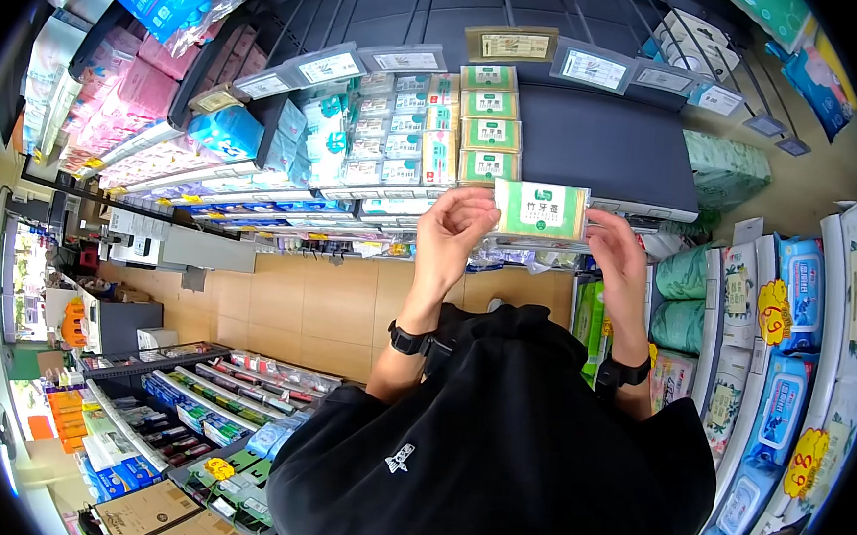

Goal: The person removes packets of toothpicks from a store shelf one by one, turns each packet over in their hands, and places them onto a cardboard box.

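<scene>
A flat green and white packet [541,211] with a green logo is held level in front of the shelf edge. My left hand [456,232] pinches its left end between thumb and fingers. At its right end is my right hand [618,248], its fingers curled against the packet's edge. Just behind, similar green and white packets [491,134] stand in a column on the dark shelf [603,146]. Left of that column are rows of small white and teal packs [405,124].
Price tags on prongs [592,69] hang above the shelf. Pink packs [130,97] fill shelves at the left. Blue wipe packs [781,407] line the right shelves. A lower display rack [195,400] and cardboard boxes [153,516] are at the lower left.
</scene>
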{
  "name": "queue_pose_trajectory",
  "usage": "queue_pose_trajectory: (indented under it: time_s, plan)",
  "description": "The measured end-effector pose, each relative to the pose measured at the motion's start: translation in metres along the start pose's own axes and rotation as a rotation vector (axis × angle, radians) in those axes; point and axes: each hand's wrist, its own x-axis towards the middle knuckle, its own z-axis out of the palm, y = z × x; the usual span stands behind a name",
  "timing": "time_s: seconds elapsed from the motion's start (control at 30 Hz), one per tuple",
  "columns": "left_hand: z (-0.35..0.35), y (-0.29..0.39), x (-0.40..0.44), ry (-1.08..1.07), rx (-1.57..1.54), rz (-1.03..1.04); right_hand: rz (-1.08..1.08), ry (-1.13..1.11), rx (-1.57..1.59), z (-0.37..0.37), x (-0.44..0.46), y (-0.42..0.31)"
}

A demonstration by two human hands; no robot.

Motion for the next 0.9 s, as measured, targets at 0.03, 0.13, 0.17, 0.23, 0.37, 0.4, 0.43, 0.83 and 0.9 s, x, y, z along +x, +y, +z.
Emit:
queue_pose_trajectory:
  time_s: [0.03,0.13,0.17,0.23,0.37,0.4,0.43,0.83,0.9]
  plan:
    - [0.001,0.002,-0.003,-0.027,-0.034,-0.010,-0.007,0.002,0.003,-0.001,-0.001,0.000]
    - [0.003,0.007,-0.008,-0.046,-0.034,-0.026,0.022,-0.010,-0.007,-0.006,-0.004,0.002]
    - [0.004,0.006,-0.008,-0.045,-0.034,-0.027,0.023,-0.010,-0.007,-0.007,-0.004,0.003]
    - [0.006,0.004,-0.010,-0.118,-0.069,0.020,0.039,-0.024,0.020,-0.007,-0.004,0.006]
    - [0.012,0.000,-0.012,-0.224,-0.150,0.042,0.064,-0.042,0.089,-0.004,-0.002,0.006]
    - [0.013,-0.001,-0.012,-0.223,-0.149,0.043,0.081,-0.073,0.111,-0.004,-0.003,0.006]
    - [0.015,-0.002,-0.012,-0.248,-0.109,0.062,0.099,-0.102,0.132,-0.004,-0.003,0.007]
    - [0.033,0.002,-0.018,-0.451,0.071,-0.200,0.157,-0.332,0.352,0.007,-0.012,0.022]
    - [0.034,0.003,-0.019,-0.450,0.078,-0.197,0.162,-0.339,0.350,0.010,-0.013,0.017]
